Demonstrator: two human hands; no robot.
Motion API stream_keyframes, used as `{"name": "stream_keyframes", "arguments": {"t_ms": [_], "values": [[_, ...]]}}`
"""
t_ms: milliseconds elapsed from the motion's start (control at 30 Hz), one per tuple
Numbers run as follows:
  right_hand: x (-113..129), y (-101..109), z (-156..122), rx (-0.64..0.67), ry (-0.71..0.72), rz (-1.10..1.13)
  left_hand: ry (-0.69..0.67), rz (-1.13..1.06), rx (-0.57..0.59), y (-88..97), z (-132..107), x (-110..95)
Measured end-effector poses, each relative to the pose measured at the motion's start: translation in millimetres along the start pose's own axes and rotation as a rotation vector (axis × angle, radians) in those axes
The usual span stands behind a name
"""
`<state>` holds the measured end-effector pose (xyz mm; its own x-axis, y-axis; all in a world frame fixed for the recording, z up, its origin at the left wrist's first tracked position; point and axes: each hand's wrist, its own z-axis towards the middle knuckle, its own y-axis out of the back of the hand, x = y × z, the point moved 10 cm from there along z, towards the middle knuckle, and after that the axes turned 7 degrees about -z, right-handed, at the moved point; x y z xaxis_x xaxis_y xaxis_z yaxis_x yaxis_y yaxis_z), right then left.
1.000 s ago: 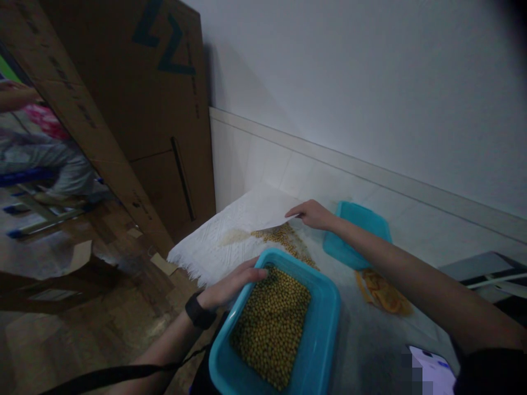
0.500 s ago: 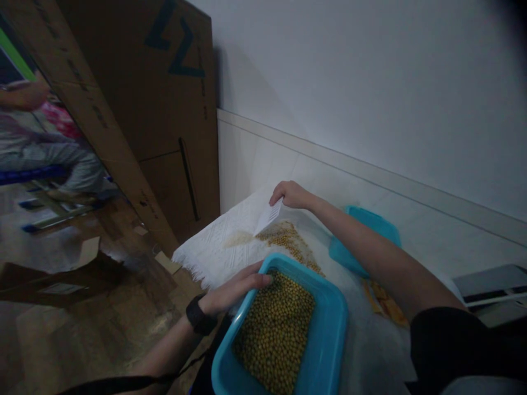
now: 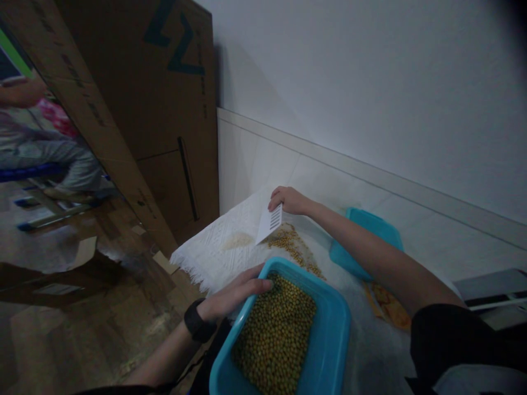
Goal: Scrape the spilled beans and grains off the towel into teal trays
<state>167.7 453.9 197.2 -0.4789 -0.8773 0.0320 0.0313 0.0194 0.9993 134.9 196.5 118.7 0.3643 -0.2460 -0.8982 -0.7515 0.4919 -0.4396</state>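
My left hand [image 3: 247, 288] grips the left rim of a blue plastic tub [image 3: 333, 329], its thumb over the edge. Yellowish soybeans [image 3: 278, 334] fill much of the tub, which tilts at the table's near edge. Farther out, my right hand [image 3: 290, 200] pinches the top of a white card [image 3: 269, 222] with dark stripes. The card's lower edge meets the white cloth [image 3: 214, 247], beside a strip of loose soybeans [image 3: 290, 244]. Left of the card lies a small pale heap of grains [image 3: 239, 240], too small to name surely.
A second blue tub [image 3: 373, 233] stands behind my right forearm, near an orange packet [image 3: 387, 307]. A tall cardboard box [image 3: 173, 109] rises at the left, and a white wall [image 3: 349, 82] bounds the back. An open carton [image 3: 61, 280] and a seated person [image 3: 49, 148] are farther left.
The card has turned so more of its striped face shows, and my right hand has dropped slightly. My left hand keeps its hold on the tub.
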Motion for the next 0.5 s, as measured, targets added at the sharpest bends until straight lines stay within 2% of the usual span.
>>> {"name": "stream_keyframes", "arguments": {"t_ms": [333,500], "values": [[-12,-2,-45,0.075,-0.120,0.047,-0.006,-0.019,0.008,-1.9,0,1],[-17,-3,-63,0.086,-0.118,0.042,-0.006,-0.016,-0.004,0.1,0,1]]}}
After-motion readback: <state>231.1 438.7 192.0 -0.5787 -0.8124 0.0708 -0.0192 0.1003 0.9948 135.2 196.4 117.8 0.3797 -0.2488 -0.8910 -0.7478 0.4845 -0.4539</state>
